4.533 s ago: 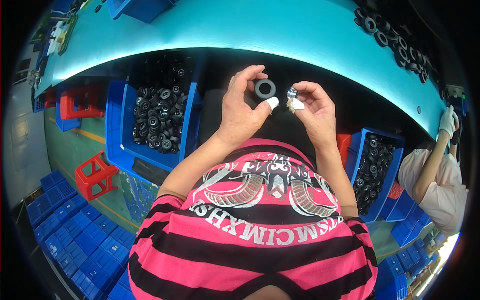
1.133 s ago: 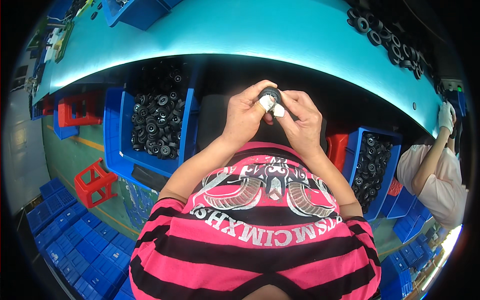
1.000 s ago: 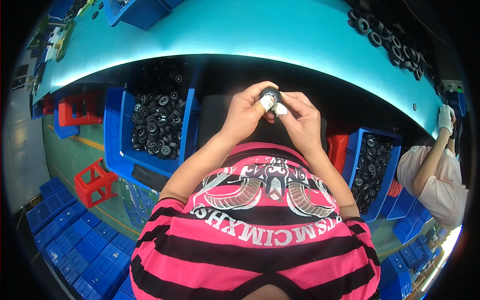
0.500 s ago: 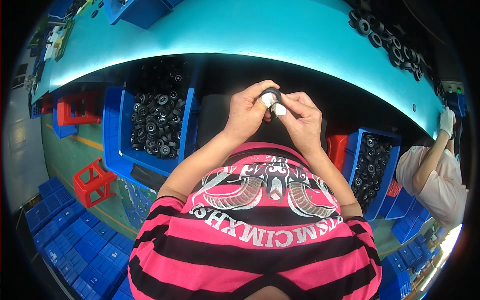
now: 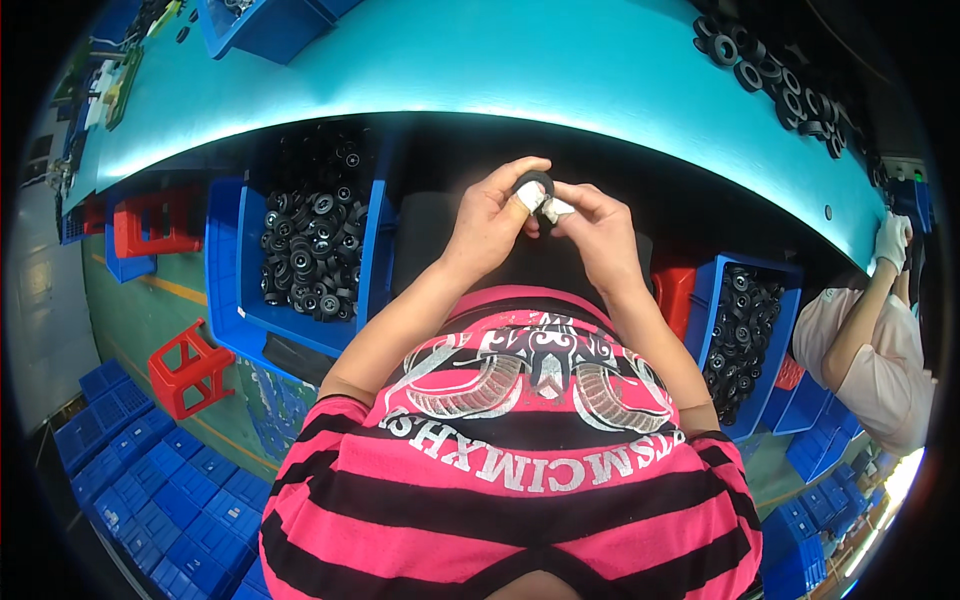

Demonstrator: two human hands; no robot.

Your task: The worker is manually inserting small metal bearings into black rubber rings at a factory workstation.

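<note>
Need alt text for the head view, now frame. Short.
Seen from above, a person in a pink and black striped shirt holds a small black ring between the left hand and right hand below a teal workbench. Blue bins of black round parts sit on both sides; a co-worker's gloved hand reaches in at right.

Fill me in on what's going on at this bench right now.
A person in a pink and black striped shirt holds a small black ring-shaped part in the left hand and presses against it with the right hand, fingertips taped white, just below the edge of the turquoise table. A blue bin of similar black parts sits to the left, another blue bin to the right. A co-worker's gloved hand reaches the table at far right.
</note>
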